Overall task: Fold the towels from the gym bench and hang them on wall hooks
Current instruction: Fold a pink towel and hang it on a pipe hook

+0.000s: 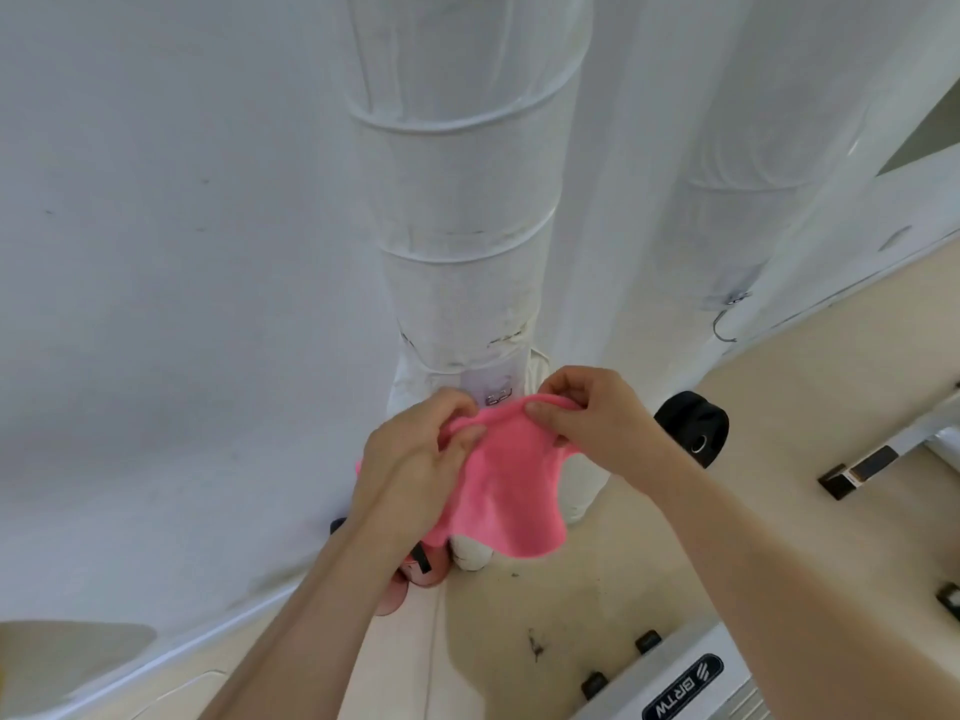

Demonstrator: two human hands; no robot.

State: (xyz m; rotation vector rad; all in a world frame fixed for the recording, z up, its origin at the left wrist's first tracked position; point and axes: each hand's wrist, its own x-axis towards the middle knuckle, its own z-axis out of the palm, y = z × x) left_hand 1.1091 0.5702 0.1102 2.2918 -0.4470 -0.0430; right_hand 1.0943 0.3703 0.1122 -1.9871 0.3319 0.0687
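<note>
A small pink towel [506, 491] hangs folded in front of me, its top edge held between both hands. My left hand [410, 459] pinches the towel's upper left corner with curled fingers. The upper right edge is pinched by my right hand [592, 418] between thumb and fingers. Just behind the towel's top edge a small metal hook [497, 396] sits on a white wrapped pipe [457, 226]. A second metal hook [726, 324] hangs on the wall at the right, apart from the towel.
White wall [156, 252] fills the left. A black round weight [693, 426] lies on the beige floor right of the pipe. Grey gym equipment [691, 683] with a printed label stands at the lower right. Pink objects [415, 569] lie on the floor under my left arm.
</note>
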